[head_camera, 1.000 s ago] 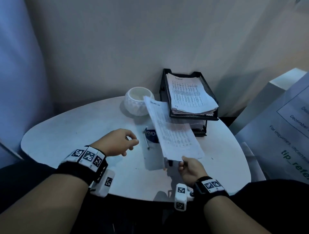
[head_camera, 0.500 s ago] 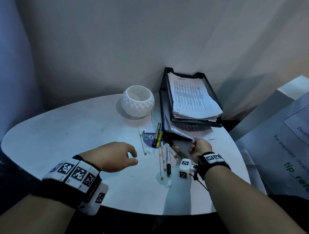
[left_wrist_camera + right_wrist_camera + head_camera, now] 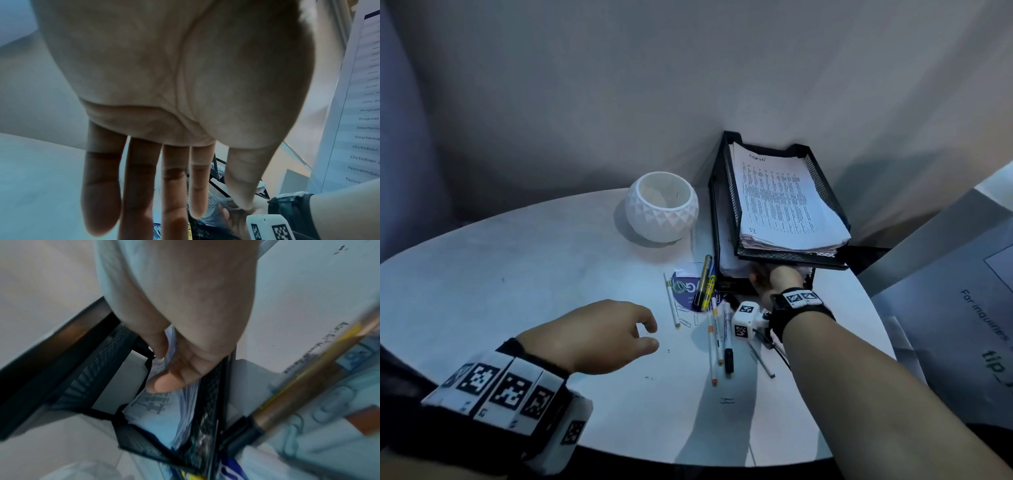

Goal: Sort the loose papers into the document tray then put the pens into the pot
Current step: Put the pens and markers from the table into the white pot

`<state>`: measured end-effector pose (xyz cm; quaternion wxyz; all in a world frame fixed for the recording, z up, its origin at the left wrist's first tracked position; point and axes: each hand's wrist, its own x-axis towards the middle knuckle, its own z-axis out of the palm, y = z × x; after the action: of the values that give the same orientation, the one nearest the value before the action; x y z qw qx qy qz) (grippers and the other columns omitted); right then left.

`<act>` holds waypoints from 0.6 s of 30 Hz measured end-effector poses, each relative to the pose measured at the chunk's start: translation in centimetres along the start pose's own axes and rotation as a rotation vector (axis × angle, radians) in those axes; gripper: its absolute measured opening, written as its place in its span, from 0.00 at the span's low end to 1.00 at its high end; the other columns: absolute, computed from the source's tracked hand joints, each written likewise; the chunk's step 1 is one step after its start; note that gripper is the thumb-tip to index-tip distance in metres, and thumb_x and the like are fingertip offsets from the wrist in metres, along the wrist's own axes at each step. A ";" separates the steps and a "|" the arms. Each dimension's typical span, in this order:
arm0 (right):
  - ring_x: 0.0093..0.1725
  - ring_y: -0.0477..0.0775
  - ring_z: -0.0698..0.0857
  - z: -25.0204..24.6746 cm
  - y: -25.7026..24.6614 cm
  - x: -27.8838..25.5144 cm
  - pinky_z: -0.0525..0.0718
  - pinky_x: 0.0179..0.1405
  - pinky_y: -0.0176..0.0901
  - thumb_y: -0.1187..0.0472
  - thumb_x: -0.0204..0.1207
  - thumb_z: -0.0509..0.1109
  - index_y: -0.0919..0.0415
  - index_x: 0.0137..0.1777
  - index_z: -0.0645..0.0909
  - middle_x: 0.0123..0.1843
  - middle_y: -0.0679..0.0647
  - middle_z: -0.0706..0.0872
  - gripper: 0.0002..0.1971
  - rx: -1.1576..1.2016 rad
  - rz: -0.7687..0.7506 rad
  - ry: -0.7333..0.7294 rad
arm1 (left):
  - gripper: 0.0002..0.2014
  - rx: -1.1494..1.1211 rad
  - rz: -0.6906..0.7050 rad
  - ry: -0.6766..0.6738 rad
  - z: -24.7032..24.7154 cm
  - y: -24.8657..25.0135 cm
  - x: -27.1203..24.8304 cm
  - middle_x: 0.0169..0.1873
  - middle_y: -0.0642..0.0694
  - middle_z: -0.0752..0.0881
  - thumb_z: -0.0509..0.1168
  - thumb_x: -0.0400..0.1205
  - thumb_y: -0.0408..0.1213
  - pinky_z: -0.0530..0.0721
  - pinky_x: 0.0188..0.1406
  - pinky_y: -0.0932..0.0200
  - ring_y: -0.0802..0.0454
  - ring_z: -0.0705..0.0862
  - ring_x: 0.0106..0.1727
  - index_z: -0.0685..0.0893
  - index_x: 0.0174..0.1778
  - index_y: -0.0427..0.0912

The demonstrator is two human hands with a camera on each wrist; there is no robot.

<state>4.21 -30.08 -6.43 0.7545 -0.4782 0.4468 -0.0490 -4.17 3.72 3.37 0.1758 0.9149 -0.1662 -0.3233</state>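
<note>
A black mesh two-tier document tray [image 3: 791,255] stands at the back right of the round white table [image 3: 517,274], its top tier stacked with printed papers [image 3: 774,198]. My right hand [image 3: 770,277] reaches into the lower tier. In the right wrist view, this right hand [image 3: 162,368] pinches a sheaf of papers [image 3: 156,408] between thumb and fingers. My left hand [image 3: 650,334] hovers over the table with fingers relaxed, holding nothing. Several pens [image 3: 717,342] lie in front of the tray. The white faceted pot [image 3: 661,205] stands empty left of the tray.
A gold marker [image 3: 703,281] and a yellow one lie on a blue card [image 3: 685,287] with paper clips around it. A white pen [image 3: 672,301] lies to the left of the card. A large printed board [image 3: 962,308] leans at the right. The wall is close behind.
My right hand has carried the printed sheet from above the table forward into the tray's lower tier, uncovering the pens. The left hand has barely moved.
</note>
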 end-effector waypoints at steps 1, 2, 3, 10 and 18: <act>0.41 0.55 0.87 0.1 0.2 -0.5 0.88 0.28 0.45 0.69 0.90 0.54 0.60 0.47 0.76 0.24 0.51 0.90 0.13 0.013 0.004 -0.001 | 0.17 -0.003 0.000 0.000 0.0 -0.1 0.0 0.52 0.65 0.88 0.63 0.84 0.62 0.81 0.60 0.59 0.64 0.83 0.55 0.82 0.68 0.65; 0.38 0.57 0.86 0.3 0.3 -0.8 0.87 0.25 0.43 0.72 0.88 0.53 0.63 0.47 0.77 0.28 0.57 0.90 0.13 0.037 0.004 0.023 | 0.17 -0.007 0.000 0.000 0.0 -0.1 0.0 0.52 0.65 0.88 0.63 0.84 0.62 0.81 0.60 0.59 0.64 0.83 0.55 0.82 0.68 0.66; 0.34 0.58 0.85 0.7 0.8 -1.3 0.85 0.22 0.42 0.74 0.86 0.54 0.66 0.48 0.79 0.32 0.60 0.89 0.12 0.019 0.010 0.061 | 0.17 -0.011 -0.001 0.000 0.0 -0.1 0.0 0.52 0.65 0.88 0.63 0.84 0.62 0.81 0.59 0.59 0.64 0.83 0.56 0.82 0.68 0.66; 0.22 0.52 0.74 7.7 5.6 -6.3 0.72 0.22 0.40 0.66 0.80 0.70 0.59 0.41 0.78 0.28 0.54 0.75 0.07 -0.415 -0.115 -0.137 | 0.18 -0.004 0.014 0.016 -0.9 0.0 -0.5 0.55 0.63 0.87 0.62 0.86 0.61 0.80 0.59 0.58 0.59 0.81 0.55 0.81 0.70 0.64; 0.65 0.61 0.82 17.3 3.1 -7.1 0.88 0.61 0.53 0.60 0.75 0.72 0.43 0.80 0.73 0.82 0.56 0.65 0.32 -1.097 -0.648 -0.258 | 0.18 -0.022 0.029 0.053 -1.9 -1.1 -1.3 0.63 0.57 0.87 0.62 0.86 0.58 0.79 0.58 0.56 0.54 0.82 0.63 0.80 0.72 0.62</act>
<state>11.34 -13.09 -1.85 0.3952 -0.9067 0.1459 0.0189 -3.69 5.60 4.99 0.1947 0.9186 -0.1712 -0.2983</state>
